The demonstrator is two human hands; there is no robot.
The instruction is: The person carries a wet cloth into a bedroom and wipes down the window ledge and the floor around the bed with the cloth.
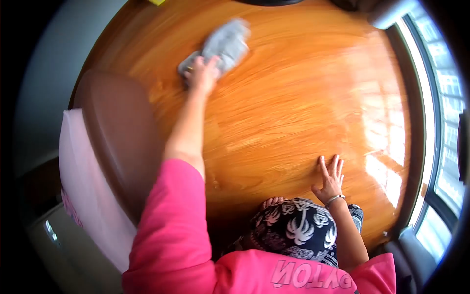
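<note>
A grey cloth (226,45), blurred at its far end, lies against the glossy wooden surface (274,108) at the upper left of the view. My left hand (201,74) is closed on the near part of this cloth, with the arm stretched forward. At the lower right, my right hand (331,182) rests on the wood with its fingers spread and nothing in it. A bracelet (336,198) circles the right wrist.
A brown chair back (120,132) with a pink fabric (90,176) stands at the left edge. A window (443,122) runs along the right side. Dark objects touch the top edge, and a yellow item (156,2) shows at the upper left.
</note>
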